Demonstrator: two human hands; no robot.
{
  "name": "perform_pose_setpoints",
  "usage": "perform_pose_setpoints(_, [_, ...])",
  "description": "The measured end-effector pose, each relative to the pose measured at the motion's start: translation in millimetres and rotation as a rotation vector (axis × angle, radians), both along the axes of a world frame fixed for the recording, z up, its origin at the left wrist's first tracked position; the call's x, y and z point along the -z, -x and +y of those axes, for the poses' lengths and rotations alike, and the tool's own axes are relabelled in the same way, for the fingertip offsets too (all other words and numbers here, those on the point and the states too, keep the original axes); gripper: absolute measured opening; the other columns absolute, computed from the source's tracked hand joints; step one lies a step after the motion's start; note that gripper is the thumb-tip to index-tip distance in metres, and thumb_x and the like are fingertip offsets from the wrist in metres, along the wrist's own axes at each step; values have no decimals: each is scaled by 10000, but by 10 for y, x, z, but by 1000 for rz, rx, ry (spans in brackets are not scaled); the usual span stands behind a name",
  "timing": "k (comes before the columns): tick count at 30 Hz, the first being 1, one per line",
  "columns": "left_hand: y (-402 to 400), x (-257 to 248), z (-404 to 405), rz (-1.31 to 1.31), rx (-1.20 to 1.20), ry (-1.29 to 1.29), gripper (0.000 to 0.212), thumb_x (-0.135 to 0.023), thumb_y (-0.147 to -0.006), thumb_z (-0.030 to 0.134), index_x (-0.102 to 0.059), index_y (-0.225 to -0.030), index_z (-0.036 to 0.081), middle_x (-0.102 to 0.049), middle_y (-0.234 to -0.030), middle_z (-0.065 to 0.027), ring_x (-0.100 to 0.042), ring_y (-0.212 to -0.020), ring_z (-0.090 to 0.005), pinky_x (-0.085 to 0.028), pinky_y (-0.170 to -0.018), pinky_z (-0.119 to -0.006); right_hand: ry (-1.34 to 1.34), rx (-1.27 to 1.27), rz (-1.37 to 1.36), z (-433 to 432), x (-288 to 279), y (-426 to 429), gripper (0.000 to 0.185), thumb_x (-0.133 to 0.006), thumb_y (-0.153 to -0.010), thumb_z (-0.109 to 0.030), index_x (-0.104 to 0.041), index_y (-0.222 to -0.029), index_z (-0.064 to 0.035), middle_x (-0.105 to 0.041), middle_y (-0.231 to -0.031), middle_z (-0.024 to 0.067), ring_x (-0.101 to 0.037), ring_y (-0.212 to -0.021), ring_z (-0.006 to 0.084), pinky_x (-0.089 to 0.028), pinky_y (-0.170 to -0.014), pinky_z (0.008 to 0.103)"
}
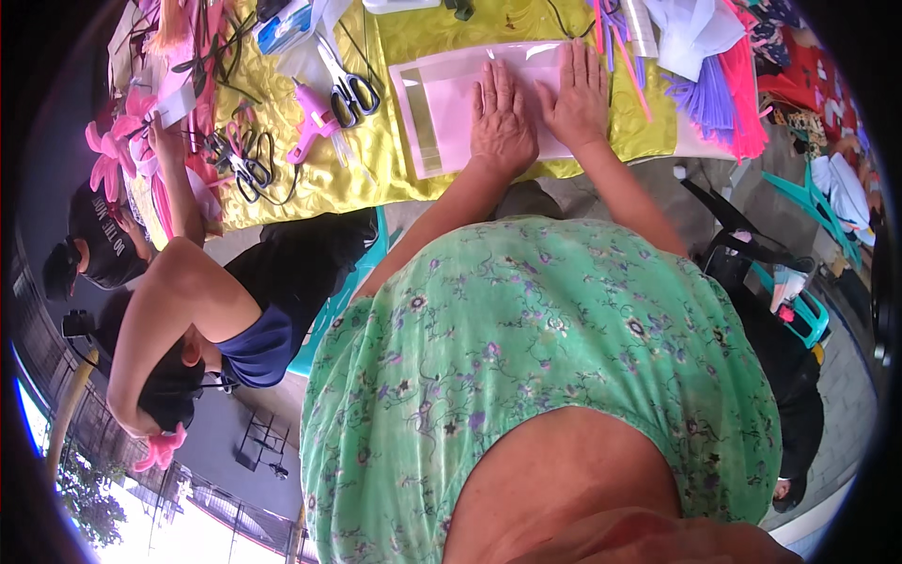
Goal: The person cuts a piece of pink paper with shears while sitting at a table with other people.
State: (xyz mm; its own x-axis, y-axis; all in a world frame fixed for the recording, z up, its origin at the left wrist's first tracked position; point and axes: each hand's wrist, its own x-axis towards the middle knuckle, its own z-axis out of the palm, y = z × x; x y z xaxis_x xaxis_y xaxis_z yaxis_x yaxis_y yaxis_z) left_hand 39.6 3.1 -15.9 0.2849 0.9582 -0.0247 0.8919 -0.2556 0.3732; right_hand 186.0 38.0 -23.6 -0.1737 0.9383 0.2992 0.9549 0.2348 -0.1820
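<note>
Before me lies a flat stack of translucent pink wrapping sheets (451, 106), with a see-through band near its left end that shows the yellow cloth below. My left hand (504, 123) rests palm down on the middle of the sheets. To its right, my right hand (579, 95) presses flat near the sheets' right end, its thumb spread towards the left hand. Neither hand grips anything. Left of the sheets are black-handled scissors (350, 90) and a pink hot glue gun (310, 121).
A shiny yellow tablecloth (338, 180) covers the table. Purple pipe cleaners (708, 95) and bright pink pipe cleaners (745, 106) lie at the right. More scissors (248, 166) rest at the left, near pink fuzzy flowers (113, 151). A co-worker's arm (173, 176) reaches in there.
</note>
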Motion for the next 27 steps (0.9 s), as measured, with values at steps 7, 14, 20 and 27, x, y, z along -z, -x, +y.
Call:
perform_pose_setpoints(7, [159,24,12,-253,17,-52,686,-501,-863,356,-319,-1382,-55,-145,-1521,-238,-83,-1419,-412,-99,-1111,-573,18,18,19,-19,-33,27,706,-506,-891,-440,-336,-1394,25,-311,-1466,206,-308,-1333,404,-243,-1084,493])
perform_pose_setpoints(14, [127,-26,30,-115,1,-7,762,-467,-870,440,-269,-1416,-53,-144,-1525,-234,-93,-1413,-425,-95,-1095,-598,9,11,23,-30,-20,29,710,-506,-891,-444,-333,-1397,23,-306,-1470,203,-295,-1341,403,-241,-1085,496])
perform_pose_setpoints(20, [128,-66,26,-124,-11,-9,773,-463,-861,442,-266,-1416,-59,-139,-1526,-238,-93,-1415,-422,-94,-1090,-605,16,-15,90,-35,-77,36,699,-512,-891,-399,-304,-1414,16,-294,-1479,194,-276,-1353,396,-215,-1094,511])
perform_pose_setpoints(27, [164,57,-11,-59,-4,39,763,-435,-861,430,-233,-1447,-16,-111,-1543,-203,-53,-1427,-403,-57,-1103,-593,254,-238,-49,-168,-618,424,649,-481,-892,-366,-308,-1435,-55,-291,-1497,133,-250,-1386,328,-166,-1123,499])
